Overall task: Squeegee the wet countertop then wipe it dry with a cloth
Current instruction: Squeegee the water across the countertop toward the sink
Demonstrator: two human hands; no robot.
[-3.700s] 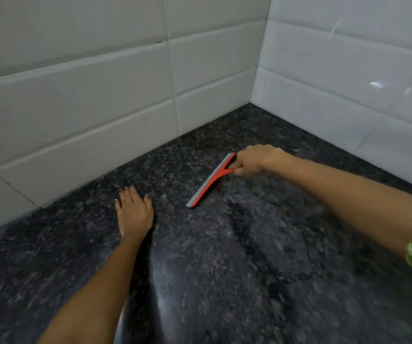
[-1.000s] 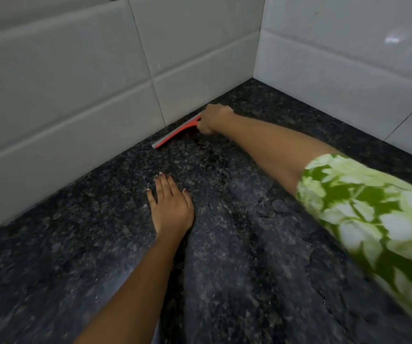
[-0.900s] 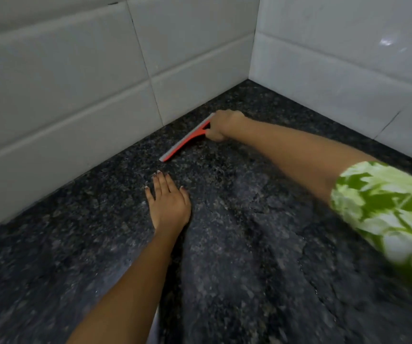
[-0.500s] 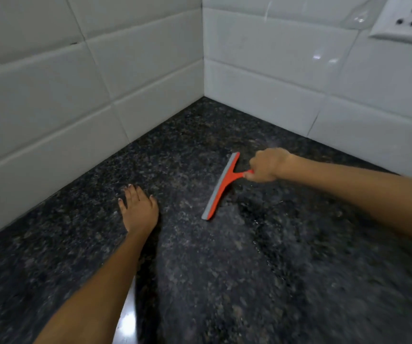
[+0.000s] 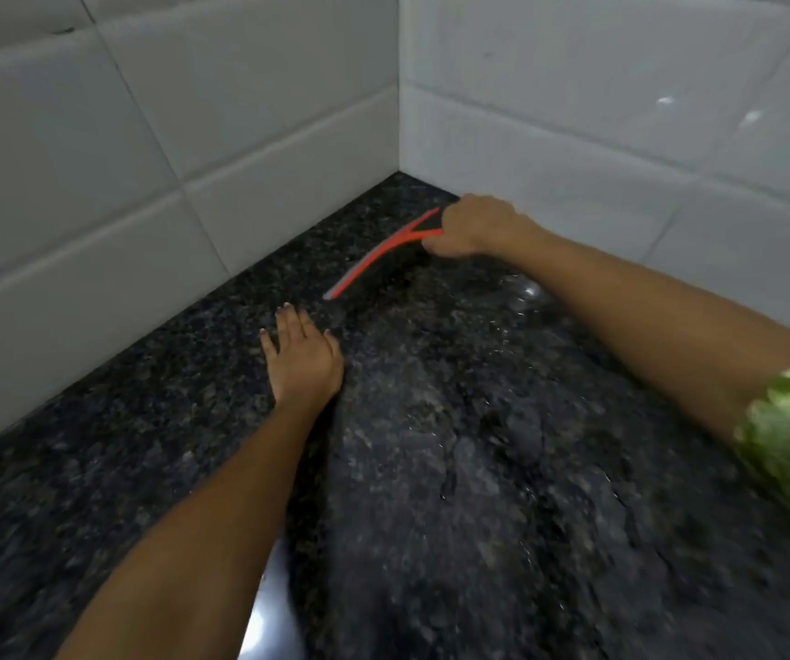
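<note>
Near the corner of the white tiled walls (image 5: 288, 150), the right hand (image 5: 476, 226) grips the red squeegee (image 5: 374, 257) by its handle, blade on the wet black granite table (image 5: 478, 469), while the left hand (image 5: 304, 362) lies flat just beside the blade's near end.

Left hand (image 5: 304, 362) lies flat, fingers spread, centre frame; right hand (image 5: 474, 226) is fisted at upper centre, arm outstretched.

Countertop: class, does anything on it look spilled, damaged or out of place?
Only water: a wet film with droplets glints on the countertop near the right hand, which holds the squeegee. Left hand lies flat. No damage or clutter shows.
</note>
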